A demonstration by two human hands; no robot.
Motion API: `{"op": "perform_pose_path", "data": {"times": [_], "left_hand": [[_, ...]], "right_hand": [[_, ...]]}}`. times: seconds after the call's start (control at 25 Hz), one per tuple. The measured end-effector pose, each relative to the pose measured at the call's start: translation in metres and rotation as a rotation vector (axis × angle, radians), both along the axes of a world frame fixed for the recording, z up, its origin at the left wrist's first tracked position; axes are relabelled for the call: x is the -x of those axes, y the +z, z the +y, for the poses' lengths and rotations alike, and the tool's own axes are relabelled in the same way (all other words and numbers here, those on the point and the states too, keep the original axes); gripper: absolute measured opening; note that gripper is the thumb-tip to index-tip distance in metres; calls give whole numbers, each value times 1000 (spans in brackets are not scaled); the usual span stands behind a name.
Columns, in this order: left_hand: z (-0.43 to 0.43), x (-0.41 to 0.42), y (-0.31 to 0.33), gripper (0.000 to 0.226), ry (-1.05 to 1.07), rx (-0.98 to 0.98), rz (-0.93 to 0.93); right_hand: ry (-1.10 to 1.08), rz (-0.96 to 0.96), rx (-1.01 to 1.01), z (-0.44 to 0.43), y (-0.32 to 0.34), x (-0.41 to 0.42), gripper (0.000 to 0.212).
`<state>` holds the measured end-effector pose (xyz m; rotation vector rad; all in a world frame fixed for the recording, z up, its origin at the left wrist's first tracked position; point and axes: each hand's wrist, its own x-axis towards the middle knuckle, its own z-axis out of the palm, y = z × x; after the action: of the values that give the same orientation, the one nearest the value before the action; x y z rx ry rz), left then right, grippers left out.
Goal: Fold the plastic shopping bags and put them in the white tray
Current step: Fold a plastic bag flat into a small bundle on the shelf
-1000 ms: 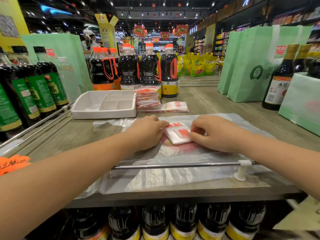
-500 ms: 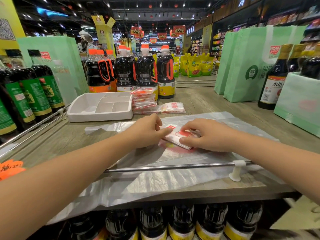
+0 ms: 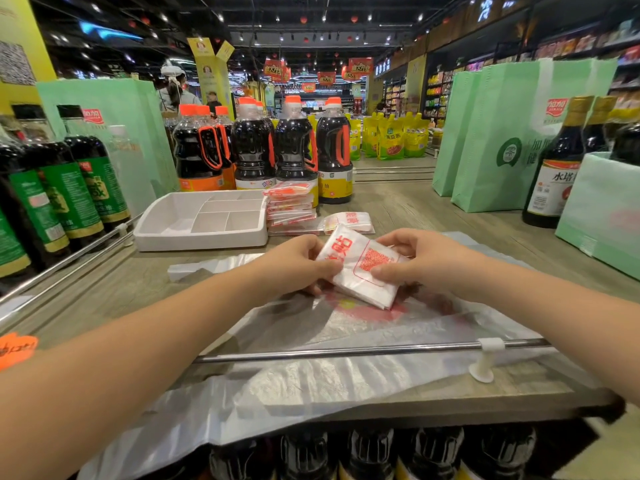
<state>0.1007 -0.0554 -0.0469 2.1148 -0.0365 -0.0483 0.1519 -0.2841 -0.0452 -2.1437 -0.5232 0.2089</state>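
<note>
A folded white plastic bag [image 3: 360,268] with red print is held tilted just above the shelf top. My left hand [image 3: 294,265] pinches its left edge and my right hand [image 3: 420,259] grips its right side. Under them a flat, unfolded clear bag [image 3: 346,344] with a red mark lies spread over the shelf and hangs past the front edge. The white divided tray [image 3: 204,233] stands at the back left, with nothing in the compartments I can see. Beside it is a stack of folded bags [image 3: 291,202], and one more folded bag [image 3: 351,221] lies to its right.
Dark sauce bottles with orange caps [image 3: 294,150] stand behind the tray, green-labelled bottles [image 3: 65,188] line the left. Green shopping bags [image 3: 502,140] and a bottle [image 3: 557,168] stand on the right. A metal rail [image 3: 363,349] runs along the shelf's front edge.
Both hands pressed the folded bag flat on the shelf a second ago; now they have lifted it and tilted it up toward me.
</note>
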Motion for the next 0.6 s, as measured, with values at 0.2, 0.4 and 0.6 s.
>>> {"op": "perform_pose_path", "data": {"times": [0.2, 0.4, 0.6], "left_hand": [[-4, -10, 15, 22, -54, 263, -17], [-9, -65, 35, 54, 198, 35, -241], [-5, -106, -2, 49, 46, -801, -536]], "right_hand": [[-80, 47, -333, 4, 25, -24, 45], [-315, 63, -401, 24, 45, -83, 47], [-370, 85, -258, 48, 25, -149, 45]]}}
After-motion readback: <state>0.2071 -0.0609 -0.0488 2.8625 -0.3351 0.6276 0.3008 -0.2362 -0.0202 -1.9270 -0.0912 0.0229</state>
